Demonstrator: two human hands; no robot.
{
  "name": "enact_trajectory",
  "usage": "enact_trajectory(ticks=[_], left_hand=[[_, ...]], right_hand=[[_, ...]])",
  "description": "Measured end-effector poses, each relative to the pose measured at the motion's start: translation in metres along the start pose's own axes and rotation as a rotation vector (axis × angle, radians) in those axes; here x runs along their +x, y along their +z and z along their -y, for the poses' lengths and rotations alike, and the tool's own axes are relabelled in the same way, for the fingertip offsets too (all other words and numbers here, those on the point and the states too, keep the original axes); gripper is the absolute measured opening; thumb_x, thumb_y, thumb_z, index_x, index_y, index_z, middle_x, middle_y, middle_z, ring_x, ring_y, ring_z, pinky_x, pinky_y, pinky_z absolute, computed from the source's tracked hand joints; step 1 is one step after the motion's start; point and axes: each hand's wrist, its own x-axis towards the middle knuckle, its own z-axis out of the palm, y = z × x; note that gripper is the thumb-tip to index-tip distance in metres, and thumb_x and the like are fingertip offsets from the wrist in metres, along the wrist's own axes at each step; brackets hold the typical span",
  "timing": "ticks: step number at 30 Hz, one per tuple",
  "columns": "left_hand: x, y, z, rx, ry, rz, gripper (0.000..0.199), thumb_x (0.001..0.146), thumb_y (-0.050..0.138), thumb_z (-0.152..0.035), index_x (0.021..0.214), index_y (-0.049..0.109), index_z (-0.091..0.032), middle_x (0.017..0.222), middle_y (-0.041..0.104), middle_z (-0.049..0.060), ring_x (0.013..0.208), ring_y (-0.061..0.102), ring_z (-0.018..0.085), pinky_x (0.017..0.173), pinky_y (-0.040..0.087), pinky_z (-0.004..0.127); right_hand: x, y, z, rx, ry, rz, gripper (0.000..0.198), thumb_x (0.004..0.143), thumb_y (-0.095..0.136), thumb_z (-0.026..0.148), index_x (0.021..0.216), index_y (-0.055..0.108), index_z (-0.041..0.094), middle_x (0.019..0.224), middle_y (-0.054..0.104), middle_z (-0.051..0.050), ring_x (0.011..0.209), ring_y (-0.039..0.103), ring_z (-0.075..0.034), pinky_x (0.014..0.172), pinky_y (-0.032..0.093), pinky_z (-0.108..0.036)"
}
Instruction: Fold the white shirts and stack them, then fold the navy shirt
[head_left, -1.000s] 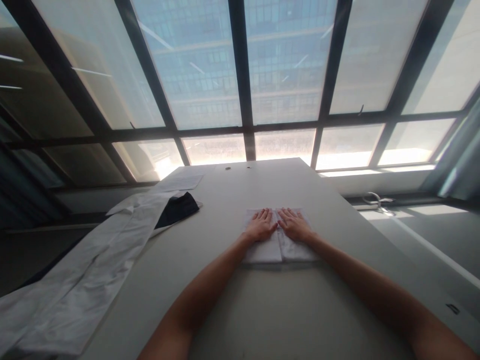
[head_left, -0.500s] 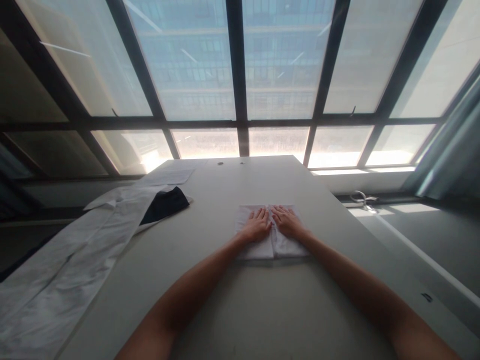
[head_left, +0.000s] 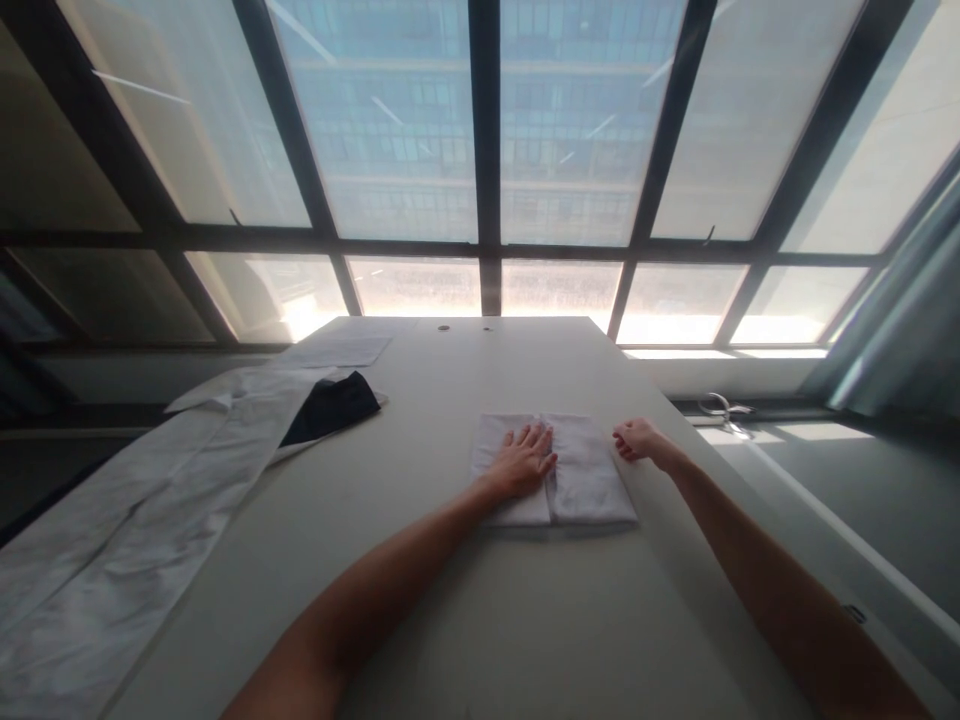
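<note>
Tabletop fills mid-frame; white garment at left lies unfolded. Right of centre, I judge the white cloth already folded: left hand flat on it, fingers slightly apart; right hand just beside, fingers curled together.

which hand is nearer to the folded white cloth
Left. The left hand rests spread on the folded white cloth; the right hand is just beyond its right edge, apparently not touching it.
</note>
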Motion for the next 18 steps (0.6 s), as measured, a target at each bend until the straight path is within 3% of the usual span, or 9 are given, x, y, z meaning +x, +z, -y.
enact_trajectory(ticks=[2,6,11,14,18], left_hand=[[0.000,0.000,-0.001,-0.006,0.004,0.000,0.067,0.104,0.016,-0.060,0.160,0.026,-0.024,0.167,0.016,0.009,0.152,0.016,0.035,0.119,0.017,0.061],[0.000,-0.001,-0.003,-0.007,0.011,0.020,0.067,0.103,0.019,-0.062,0.158,0.028,-0.026,0.167,0.017,0.007,0.152,0.015,0.035,0.118,0.015,0.063],[-0.002,-0.003,-0.005,-0.019,0.000,0.021,0.069,0.102,0.019,-0.064,0.158,0.029,-0.024,0.166,0.022,0.009,0.152,0.015,0.035,0.119,0.015,0.062],[-0.002,-0.002,-0.005,-0.020,-0.008,0.015,0.069,0.102,0.022,-0.063,0.157,0.031,-0.022,0.166,0.022,0.012,0.152,0.016,0.036,0.119,0.015,0.062],[-0.002,-0.002,-0.007,-0.009,-0.032,-0.004,0.069,0.102,0.029,-0.062,0.155,0.034,-0.019,0.166,0.018,0.018,0.152,0.014,0.038,0.119,0.015,0.058]], right_hand=[[-0.004,-0.008,0.000,-0.020,0.083,0.085,0.023,0.087,0.067,0.029,0.072,0.064,0.013,0.058,0.064,-0.009,0.052,0.064,-0.020,0.058,0.059,-0.037],[-0.008,-0.009,0.005,0.022,0.163,0.305,0.024,0.086,0.072,0.034,0.081,0.065,0.013,0.073,0.070,-0.012,0.061,0.069,-0.020,0.063,0.060,-0.033],[-0.007,-0.003,-0.002,0.088,0.200,0.436,0.026,0.083,0.076,0.038,0.084,0.063,0.016,0.067,0.063,-0.002,0.052,0.056,-0.010,0.050,0.049,-0.020],[-0.008,-0.002,-0.007,0.161,0.143,0.548,0.027,0.076,0.080,0.035,0.091,0.065,0.017,0.070,0.063,0.001,0.053,0.054,-0.009,0.048,0.045,-0.018],[-0.018,-0.002,0.004,0.310,-0.007,0.628,0.041,0.070,0.080,0.030,0.106,0.067,0.018,0.087,0.071,-0.002,0.064,0.061,-0.012,0.058,0.051,-0.020]])
